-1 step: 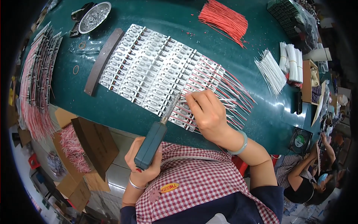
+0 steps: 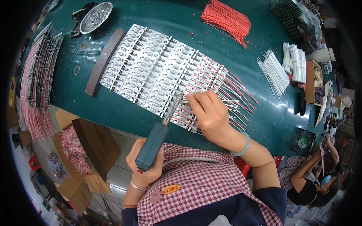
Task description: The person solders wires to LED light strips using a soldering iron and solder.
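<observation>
My left hand is wrapped round the green handle of a soldering iron. Its metal shaft slants up and away, so the tip rests at the panel of small circuit boards. Close by that tip, my right hand pinches a thin wire, mostly hidden by the fingers; white seems to be its colour. The panel lies flat on the green table, its boards in rows. Red and white wires fan out from its right end, some passing beneath my right hand.
A dark curved bar lies along the panel's left end. Beyond are a metal bowl and red wires; white wires lie right. Wired boards stand left, above a carton of wires. A co-worker sits at lower right.
</observation>
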Available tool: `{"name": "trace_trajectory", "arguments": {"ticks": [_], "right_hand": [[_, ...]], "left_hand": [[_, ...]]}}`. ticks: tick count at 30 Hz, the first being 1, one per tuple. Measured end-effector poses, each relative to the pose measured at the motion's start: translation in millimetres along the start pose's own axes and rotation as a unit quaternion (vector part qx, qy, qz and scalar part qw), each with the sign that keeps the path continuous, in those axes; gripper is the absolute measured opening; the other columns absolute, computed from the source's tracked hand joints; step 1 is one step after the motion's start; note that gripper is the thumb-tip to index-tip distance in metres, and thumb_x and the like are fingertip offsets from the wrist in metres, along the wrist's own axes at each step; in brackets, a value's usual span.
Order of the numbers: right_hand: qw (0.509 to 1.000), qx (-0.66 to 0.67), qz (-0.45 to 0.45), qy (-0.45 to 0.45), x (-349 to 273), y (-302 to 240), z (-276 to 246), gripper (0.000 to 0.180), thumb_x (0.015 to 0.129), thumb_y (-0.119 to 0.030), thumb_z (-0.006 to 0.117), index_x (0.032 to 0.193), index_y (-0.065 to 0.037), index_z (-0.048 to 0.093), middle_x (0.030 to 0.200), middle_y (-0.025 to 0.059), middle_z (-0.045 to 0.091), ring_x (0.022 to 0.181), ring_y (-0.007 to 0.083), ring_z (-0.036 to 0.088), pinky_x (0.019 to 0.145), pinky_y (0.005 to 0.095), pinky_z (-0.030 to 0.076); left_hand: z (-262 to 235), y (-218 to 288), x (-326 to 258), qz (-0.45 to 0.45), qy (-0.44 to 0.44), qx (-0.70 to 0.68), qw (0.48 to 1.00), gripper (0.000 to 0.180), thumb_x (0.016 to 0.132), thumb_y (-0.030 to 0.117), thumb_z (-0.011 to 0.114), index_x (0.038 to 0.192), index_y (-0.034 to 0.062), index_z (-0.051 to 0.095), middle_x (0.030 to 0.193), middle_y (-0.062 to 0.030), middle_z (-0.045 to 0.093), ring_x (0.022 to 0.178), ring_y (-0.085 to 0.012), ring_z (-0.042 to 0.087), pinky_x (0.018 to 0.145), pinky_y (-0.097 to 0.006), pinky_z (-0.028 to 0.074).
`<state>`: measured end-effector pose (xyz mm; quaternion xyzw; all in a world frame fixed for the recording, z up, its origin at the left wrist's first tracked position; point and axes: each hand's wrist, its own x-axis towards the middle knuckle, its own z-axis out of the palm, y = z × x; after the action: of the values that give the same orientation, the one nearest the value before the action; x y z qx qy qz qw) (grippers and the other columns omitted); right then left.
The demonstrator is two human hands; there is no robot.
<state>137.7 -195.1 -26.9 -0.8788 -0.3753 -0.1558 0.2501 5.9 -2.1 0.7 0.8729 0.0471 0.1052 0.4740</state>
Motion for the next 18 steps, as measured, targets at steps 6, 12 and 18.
{"name": "trace_trajectory", "arguments": {"ticks": [6,12,18], "right_hand": [[1.0,-0.009,-0.001,0.002,1.3,0.1,0.5,0.037,0.066,0.0,0.063,0.102,0.007,0.064,0.091,0.0125,0.061,0.077,0.0252,0.058,0.062,0.0329,0.05],[0.999,-0.014,-0.033,0.019,-1.4,2.5,0.7,0.036,0.066,-0.002,0.064,0.1,0.009,0.065,0.09,0.0121,0.059,0.08,0.0237,0.056,0.062,0.0309,0.05],[1.0,0.008,-0.026,0.013,-6.8,-6.1,2.2,0.036,0.066,-0.001,0.064,0.1,0.01,0.065,0.09,0.0116,0.06,0.078,0.0235,0.056,0.061,0.031,0.049]], "left_hand": [[-2.3,-13.5,-19.2,-0.028,0.042,-0.024,0.998,0.022,0.075,0.001,0.073,0.094,-0.0057,0.067,0.09,-0.0177,0.067,0.072,-0.0274,0.068,0.063,-0.03,0.053],[-3.5,-16.4,-23.1,-0.035,0.035,-0.024,0.998,0.026,0.075,0.003,0.074,0.098,-0.0059,0.067,0.095,-0.0197,0.068,0.077,-0.0291,0.069,0.067,-0.032,0.054],[-7.0,-10.2,-24.6,-0.062,0.022,-0.042,0.997,0.023,0.075,0.0,0.073,0.096,-0.0066,0.067,0.093,-0.0187,0.068,0.078,-0.0289,0.069,0.068,-0.032,0.054]]}}
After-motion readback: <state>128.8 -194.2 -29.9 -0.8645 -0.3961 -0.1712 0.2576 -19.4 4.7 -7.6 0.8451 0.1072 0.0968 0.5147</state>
